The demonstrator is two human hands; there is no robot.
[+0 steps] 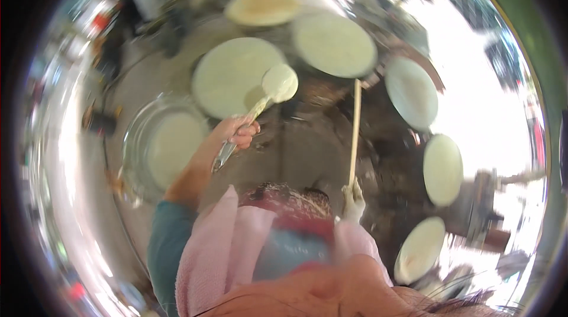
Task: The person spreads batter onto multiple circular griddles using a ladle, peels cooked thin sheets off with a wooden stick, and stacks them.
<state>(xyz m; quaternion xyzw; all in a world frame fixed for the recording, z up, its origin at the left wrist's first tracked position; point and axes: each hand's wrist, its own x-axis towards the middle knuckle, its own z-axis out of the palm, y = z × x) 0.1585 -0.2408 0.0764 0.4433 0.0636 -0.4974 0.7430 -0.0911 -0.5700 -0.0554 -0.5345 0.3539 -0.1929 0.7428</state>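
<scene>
While a pale-coated ladle (279, 83) is gripped by left fingers (244, 132), a stick (355, 133) is held by right fingers (354, 200); pale liquid (177, 148) is contained in a basin (135, 145).

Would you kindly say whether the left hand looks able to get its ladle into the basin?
Probably yes: the left hand holds the ladle near the basin, whose top looks open, and nothing visible blocks the way.

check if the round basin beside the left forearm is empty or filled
Not empty: a pale mixture shows inside the basin, with bare wall around it. Its depth cannot be told.
</scene>
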